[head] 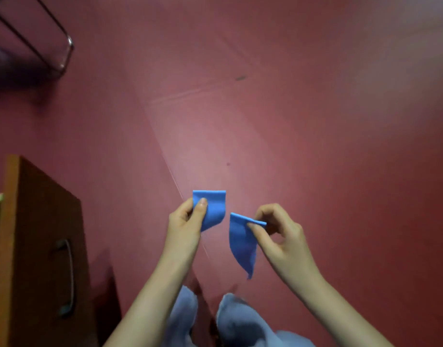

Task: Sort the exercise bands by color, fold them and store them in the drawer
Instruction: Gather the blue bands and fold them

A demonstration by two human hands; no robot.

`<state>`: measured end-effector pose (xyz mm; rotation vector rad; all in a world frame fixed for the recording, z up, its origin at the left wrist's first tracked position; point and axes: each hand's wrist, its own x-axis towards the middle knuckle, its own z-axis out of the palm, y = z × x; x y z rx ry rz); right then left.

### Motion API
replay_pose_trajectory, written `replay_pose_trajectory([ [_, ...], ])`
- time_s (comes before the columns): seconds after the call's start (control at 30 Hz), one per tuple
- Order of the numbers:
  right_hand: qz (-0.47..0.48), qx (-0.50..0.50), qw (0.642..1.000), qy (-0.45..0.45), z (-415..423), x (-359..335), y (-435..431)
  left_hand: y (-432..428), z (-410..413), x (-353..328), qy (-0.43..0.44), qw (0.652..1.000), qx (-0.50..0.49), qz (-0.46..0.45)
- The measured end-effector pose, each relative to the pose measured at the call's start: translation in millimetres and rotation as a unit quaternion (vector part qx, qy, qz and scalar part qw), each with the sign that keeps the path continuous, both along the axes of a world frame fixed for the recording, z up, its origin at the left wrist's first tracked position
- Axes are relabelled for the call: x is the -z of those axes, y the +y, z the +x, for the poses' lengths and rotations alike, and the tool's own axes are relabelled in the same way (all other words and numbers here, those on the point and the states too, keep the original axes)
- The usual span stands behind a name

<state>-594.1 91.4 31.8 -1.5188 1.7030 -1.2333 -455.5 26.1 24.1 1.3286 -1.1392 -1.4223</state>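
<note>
Nearest you, your knees in pale blue trousers point(185, 319) sit at the bottom of the view, and above them both bare forearms reach out over the dark red floor point(315, 121). Your left hand point(184, 225) pinches the upper end of a blue exercise band point(213, 209), thumb point(200, 209) pressed flat on its face with the fingers closed behind it, so that end stands upright with its top edge level. Your right hand point(283, 236) holds the other blue end point(241, 244) just beside it, thumb and forefinger clamped together on the top edge, and this part hangs down and tapers to a point between your wrists. The two ends lie side by side, apart by a small gap, each long axis running roughly up and down; the frame is soft, so whether they are one band looped below or two pieces cannot be told. The fold likely turns on bringing the right end leftward to meet the left, edge to edge. Beyond and to your left stands the brown wooden drawer unit point(40, 246) with its metal handle point(68, 276), nearer your left hand. Farthest off, top left, a dark metal frame point(63, 46) rests on the floor.
</note>
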Motion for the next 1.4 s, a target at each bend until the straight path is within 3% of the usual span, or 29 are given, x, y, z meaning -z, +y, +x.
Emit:
replay_pose_trajectory([
  [0.1, -0.041, -0.041, 0.998, -0.039, 9, -42, 11, 16, -6, -36, 0.026, 0.999, 0.018, -0.016],
  [0.3, -0.094, -0.021, 0.987, -0.131, 33, -128, 62, 90, 4, -133, 0.068, 0.993, 0.077, -0.064],
  [0.57, -0.145, -0.057, 0.98, -0.124, 60, -204, 129, 180, 33, -212, 0.112, 0.981, 0.081, -0.138],
  [0.83, -0.145, -0.072, 0.983, -0.084, 90, -234, 178, 245, 59, -227, 0.066, 0.975, 0.004, -0.213],
  [1.0, -0.102, -0.1, 0.989, -0.036, 90, -250, 198, 265, 72, -238, 0.09, 0.971, 0.012, -0.222],
  [1.13, -0.115, -0.126, 0.98, -0.104, 86, -265, 210, 279, 74, -247, 0.098, 0.962, 0.037, -0.251],
  [1.23, -0.13, -0.125, 0.97, -0.164, 86, -272, 216, 286, 77, -248, 0.116, 0.969, 0.051, -0.214],
  [1.4, -0.124, -0.132, 0.964, -0.197, 80, -277, 220, 292, 80, -240, 0.015, 0.985, 0.101, -0.138],
])
